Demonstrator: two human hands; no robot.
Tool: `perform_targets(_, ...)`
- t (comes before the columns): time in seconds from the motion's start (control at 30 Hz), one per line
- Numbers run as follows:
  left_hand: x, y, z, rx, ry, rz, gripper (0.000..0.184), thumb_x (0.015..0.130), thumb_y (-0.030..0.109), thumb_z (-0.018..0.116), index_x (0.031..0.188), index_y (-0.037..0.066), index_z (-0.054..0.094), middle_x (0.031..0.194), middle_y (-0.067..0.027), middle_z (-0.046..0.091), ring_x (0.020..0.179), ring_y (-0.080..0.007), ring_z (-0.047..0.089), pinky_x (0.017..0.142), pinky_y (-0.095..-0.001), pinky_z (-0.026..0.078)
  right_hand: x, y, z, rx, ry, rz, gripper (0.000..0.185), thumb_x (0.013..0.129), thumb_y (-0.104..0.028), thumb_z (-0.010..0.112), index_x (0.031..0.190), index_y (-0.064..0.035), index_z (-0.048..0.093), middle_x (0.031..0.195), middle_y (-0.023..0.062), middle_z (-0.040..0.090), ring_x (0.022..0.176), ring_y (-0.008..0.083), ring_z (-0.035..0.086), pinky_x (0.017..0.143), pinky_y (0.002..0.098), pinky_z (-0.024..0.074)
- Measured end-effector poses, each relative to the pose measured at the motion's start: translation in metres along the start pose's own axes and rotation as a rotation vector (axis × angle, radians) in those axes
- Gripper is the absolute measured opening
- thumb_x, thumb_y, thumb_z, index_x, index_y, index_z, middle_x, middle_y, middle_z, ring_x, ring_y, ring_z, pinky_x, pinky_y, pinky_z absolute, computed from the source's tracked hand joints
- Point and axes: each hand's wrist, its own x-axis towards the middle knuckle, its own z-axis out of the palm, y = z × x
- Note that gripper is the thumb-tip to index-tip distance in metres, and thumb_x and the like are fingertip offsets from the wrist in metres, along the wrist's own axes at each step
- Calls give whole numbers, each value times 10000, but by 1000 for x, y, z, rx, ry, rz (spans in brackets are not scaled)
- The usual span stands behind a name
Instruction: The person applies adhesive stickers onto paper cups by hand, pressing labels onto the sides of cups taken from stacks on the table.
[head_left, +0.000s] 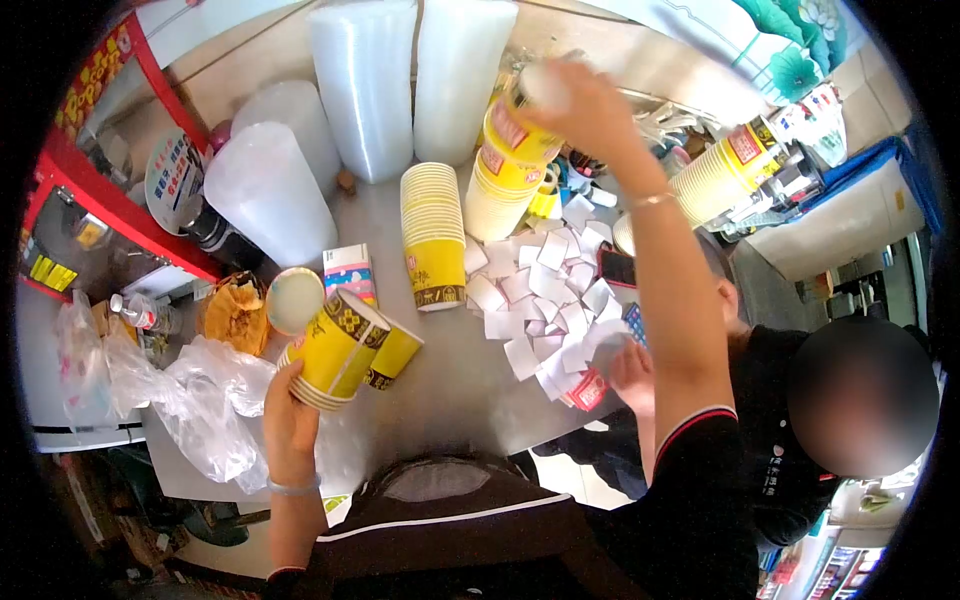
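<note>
Several nested yellow paper cups [345, 345] are in my left hand [292, 410], tilted, with the fingers wrapped round their lower part. At the back, my right hand [590, 105] grips the top of a tall stack of yellow paper cups [510, 165] near the rim; its fingertips are partly blurred. Between the hands stands another stack of paper cups [434, 235]. A single yellow cup [398, 355] lies behind the held ones, partly hidden. An open pale tub [295, 300] is just beyond my left hand.
A heap of white paper slips [550, 290] covers the right of the table, with a phone [615, 267] beside it. A co-worker's hand [632, 375] is at the slips. Stacked clear lids [365, 90] stand behind; plastic bags [205, 400] lie left.
</note>
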Motion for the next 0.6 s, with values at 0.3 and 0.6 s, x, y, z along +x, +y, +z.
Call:
perform_targets(0.3,-4,6,-30,-41,135,-20,422,872,53,499,1268,-64,412,1259,-173,501,1168,-271,496,1015,-391,385,-24,11,83,226,250,53,741,713,-429,727,1268,-21,457,1364,226,385,1197,384,441,1000,417,368)
perform_targets(0.6,-23,-13,13,153,-145,-90,411,897,115,514,1248,-75,417,1237,-172,519,1117,-263,535,983,-390,413,-310,-65,51,536,402,383,307,772,-44,654,1067,-18,571,1089,89,565,991,229,543,854,345,427)
